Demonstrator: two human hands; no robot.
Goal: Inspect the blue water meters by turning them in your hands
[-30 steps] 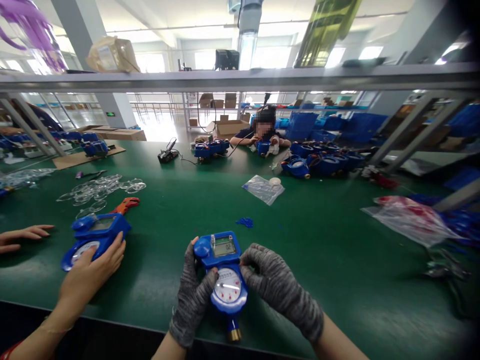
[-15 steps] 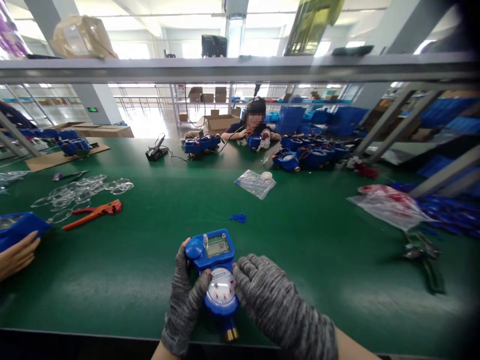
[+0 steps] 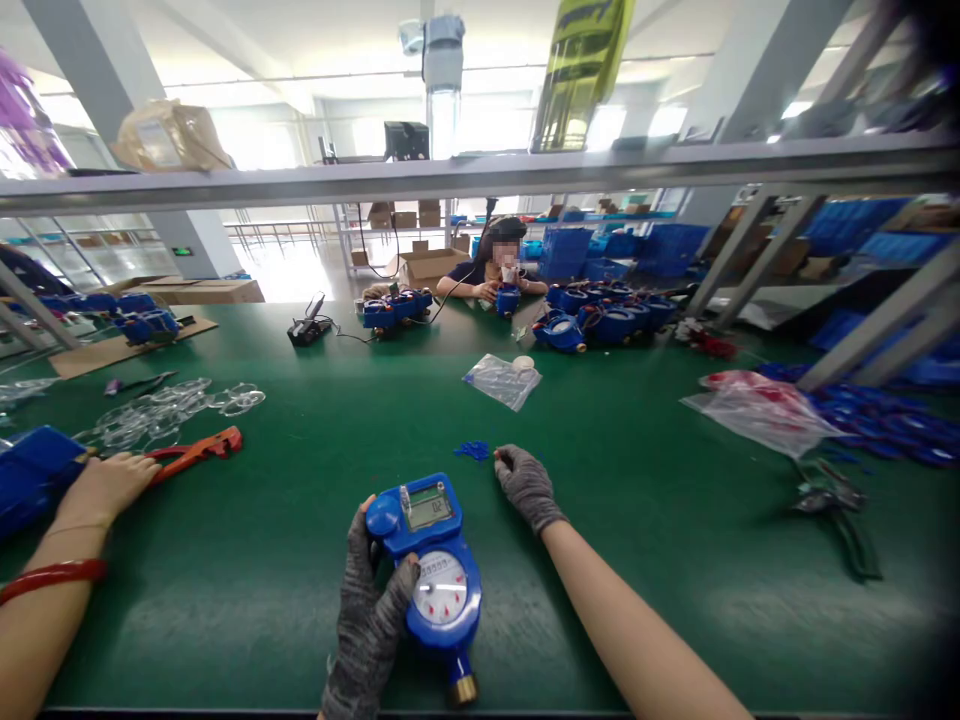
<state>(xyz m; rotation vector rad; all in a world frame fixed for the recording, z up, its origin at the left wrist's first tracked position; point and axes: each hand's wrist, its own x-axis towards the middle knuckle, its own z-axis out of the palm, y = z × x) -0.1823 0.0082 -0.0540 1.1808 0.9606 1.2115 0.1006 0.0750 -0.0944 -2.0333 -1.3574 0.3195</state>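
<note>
- Head view: the grey-gloved left hand (image 3: 371, 610) is wrapped around the blue water meter with a white dial (image 3: 435, 565), which lies on the green bench (image 3: 262, 570) near its front edge.
- The meter is probably heavy, rigid and smooth, and its narrow waist looks easiest to grip.
- The right hand (image 3: 525, 485), on the meter half a second ago, is now curled beside small blue plastic bits (image 3: 472, 450). I cannot tell whether it holds anything.

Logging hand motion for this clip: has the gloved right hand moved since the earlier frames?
Yes. The right hand has left the blue meter and reached forward across the green table, up to the small blue pieces.
</note>
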